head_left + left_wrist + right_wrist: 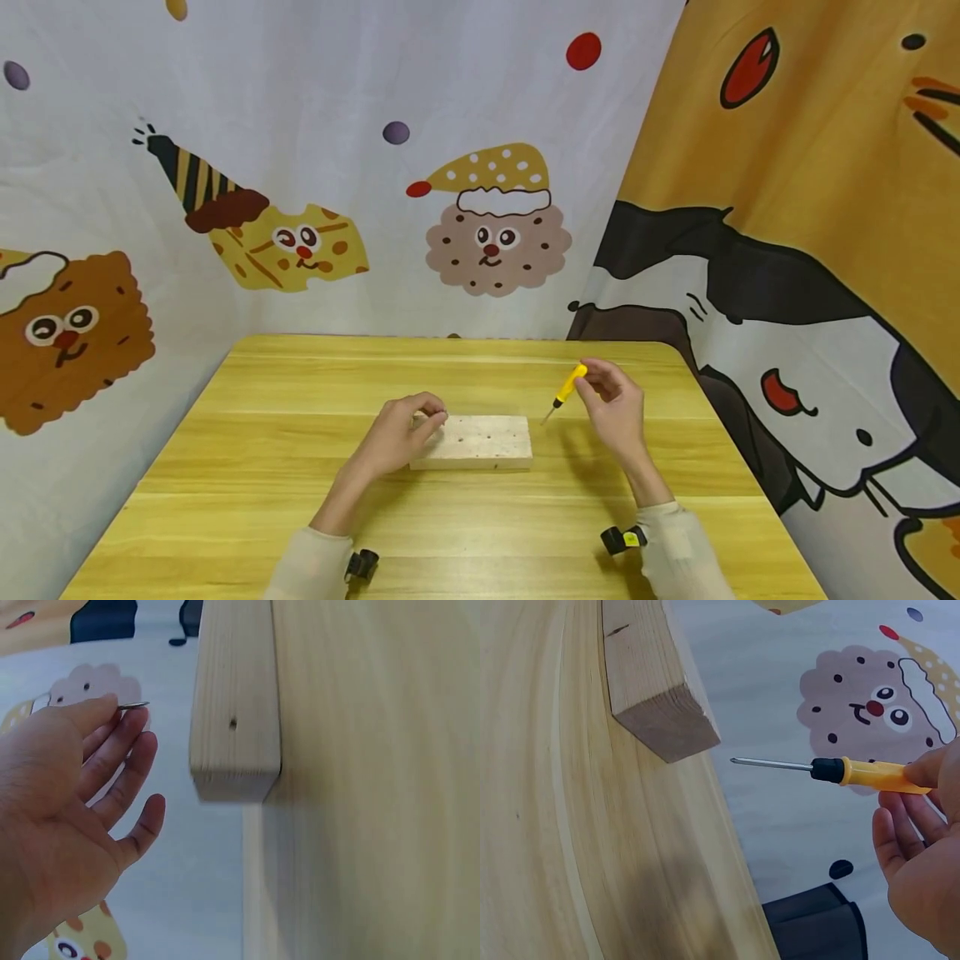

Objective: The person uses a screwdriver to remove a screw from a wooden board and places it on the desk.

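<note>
A pale wooden block (480, 440) with several small holes in its top lies on the table. My right hand (618, 410) grips the yellow handle of a screwdriver (866, 773), right of the block. Its metal shaft slants down and left, the tip apart from the block's right end. Over the block's left end is my left hand (399, 433). In the left wrist view, its thumb and index finger pinch a small, thin metal screw (133, 706), while the other fingers are loosely spread. The left hand hides the block's upper left corner in the head view.
The wood-grain table (300, 383) reaches back to a white cloth (337, 67) printed with cartoon figures. A yellow cartoon cloth (675, 167) hangs along the right side. Small black devices are strapped at both wrists.
</note>
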`<state>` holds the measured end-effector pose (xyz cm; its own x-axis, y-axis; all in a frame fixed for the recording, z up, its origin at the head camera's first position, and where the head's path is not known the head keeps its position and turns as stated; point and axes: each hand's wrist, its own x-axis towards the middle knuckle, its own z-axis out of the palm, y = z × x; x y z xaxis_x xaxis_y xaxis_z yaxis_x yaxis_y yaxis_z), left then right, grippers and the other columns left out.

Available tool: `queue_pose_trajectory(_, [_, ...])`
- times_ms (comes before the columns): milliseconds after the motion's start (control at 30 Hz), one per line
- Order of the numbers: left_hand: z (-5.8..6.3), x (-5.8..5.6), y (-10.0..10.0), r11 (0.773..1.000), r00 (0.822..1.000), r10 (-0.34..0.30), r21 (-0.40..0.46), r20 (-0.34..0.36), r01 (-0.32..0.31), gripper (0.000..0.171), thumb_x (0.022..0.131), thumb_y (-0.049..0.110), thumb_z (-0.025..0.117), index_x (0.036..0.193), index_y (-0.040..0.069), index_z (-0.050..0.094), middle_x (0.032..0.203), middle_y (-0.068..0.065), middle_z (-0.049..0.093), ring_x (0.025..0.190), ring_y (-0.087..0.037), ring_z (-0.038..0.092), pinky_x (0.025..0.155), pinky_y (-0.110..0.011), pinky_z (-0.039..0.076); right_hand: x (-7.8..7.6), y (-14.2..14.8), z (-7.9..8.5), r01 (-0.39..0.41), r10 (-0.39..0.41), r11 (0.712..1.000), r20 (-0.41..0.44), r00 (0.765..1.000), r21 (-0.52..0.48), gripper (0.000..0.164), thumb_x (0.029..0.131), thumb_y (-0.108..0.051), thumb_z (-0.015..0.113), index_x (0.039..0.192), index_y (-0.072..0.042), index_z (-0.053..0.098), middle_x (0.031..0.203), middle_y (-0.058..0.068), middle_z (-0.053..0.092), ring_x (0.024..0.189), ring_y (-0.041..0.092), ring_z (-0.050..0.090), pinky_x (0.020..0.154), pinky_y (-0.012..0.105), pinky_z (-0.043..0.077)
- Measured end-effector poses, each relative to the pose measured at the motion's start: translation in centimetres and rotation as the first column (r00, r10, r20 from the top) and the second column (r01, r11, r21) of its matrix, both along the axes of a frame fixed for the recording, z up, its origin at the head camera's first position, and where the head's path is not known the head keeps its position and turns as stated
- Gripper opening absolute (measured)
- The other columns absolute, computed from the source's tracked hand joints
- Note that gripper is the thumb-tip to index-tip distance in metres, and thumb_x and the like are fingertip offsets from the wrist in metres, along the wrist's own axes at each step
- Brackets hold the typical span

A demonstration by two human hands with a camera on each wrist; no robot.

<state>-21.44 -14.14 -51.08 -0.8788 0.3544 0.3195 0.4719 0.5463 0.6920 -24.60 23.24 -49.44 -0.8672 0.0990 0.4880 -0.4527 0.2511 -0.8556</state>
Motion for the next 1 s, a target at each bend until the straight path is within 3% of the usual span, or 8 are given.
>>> queue_pose_trajectory(133, [0.3, -0.1, -1.7, 0.999, 0.998, 0.05, 0.011, -0.025, -0.049, 0.013, 0.114, 0.018, 0.071, 0.121, 0.015, 0.08, 0.11, -0.005, 0.085, 0.102, -0.019, 0.078, 0.094, -0.055, 0.064, -0.4, 0.6, -0.2, 0.004, -0.005, 0.999, 0.043, 0.999, 0.032, 0.028, 0.104, 0.003, 0.078, 0.132, 0.004, 0.076, 0.118, 0.029, 0.076, 0.098, 0.0, 0.074, 0.091, 0.011, 0.062])
queue_pose_trajectory(267, [0.2, -0.2, -3.4, 0.996, 0.996, 0.086, -0.008, -0.034, -0.086, 0.014, 0.113, 0.017, 0.071, 0.123, 0.014, 0.081, 0.113, -0.009, 0.085, 0.105, -0.022, 0.079, 0.096, -0.062, 0.063, -0.8, 1.2, -0.5, -0.003, -0.003, 0.998, 0.092, 0.996, 0.069, 0.028, 0.105, -0.001, 0.078, 0.133, 0.002, 0.076, 0.119, 0.028, 0.077, 0.096, 0.001, 0.073, 0.091, 0.01, 0.061])
queue_pose_trajectory(567, [-0.6, -0.6, -6.4, 0.991, 0.993, 0.11, -0.077, -0.043, -0.113, 0.014, 0.112, 0.012, 0.072, 0.12, 0.011, 0.083, 0.11, -0.004, 0.085, 0.102, -0.022, 0.08, 0.091, -0.054, 0.066, -1.6, 2.2, -0.8, -0.028, -0.034, 0.975, 0.27, 0.962, 0.222, 0.026, 0.106, -0.012, 0.08, 0.131, -0.005, 0.08, 0.12, 0.021, 0.078, 0.099, 0.01, 0.075, 0.08, 0.016, 0.06])
queue_pose_trajectory(833, [-1.1, -1.1, -7.4, 0.978, 0.994, 0.095, -0.192, 0.06, -0.082, 0.008, 0.109, 0.012, 0.076, 0.111, 0.008, 0.083, 0.101, -0.005, 0.084, 0.092, -0.014, 0.076, 0.08, -0.032, 0.063, -2.2, 2.7, -1.7, -0.087, -0.039, 0.953, 0.403, 0.914, 0.29, 0.03, 0.108, -0.013, 0.077, 0.135, 0.001, 0.077, 0.126, 0.023, 0.075, 0.114, 0.035, 0.074, 0.081, 0.02, 0.059])
queue_pose_trajectory(1000, [-1.5, -1.5, -7.7, 0.963, 0.987, 0.092, -0.264, 0.131, -0.055, 0.006, 0.108, 0.012, 0.077, 0.108, 0.011, 0.083, 0.098, 0.001, 0.084, 0.089, -0.009, 0.075, 0.08, -0.032, 0.065, -2.6, 2.4, -2.2, -0.123, -0.037, 0.938, 0.444, 0.895, 0.325, 0.031, 0.108, -0.013, 0.076, 0.135, 0.003, 0.077, 0.124, 0.022, 0.074, 0.113, 0.036, 0.073, 0.081, 0.023, 0.06])
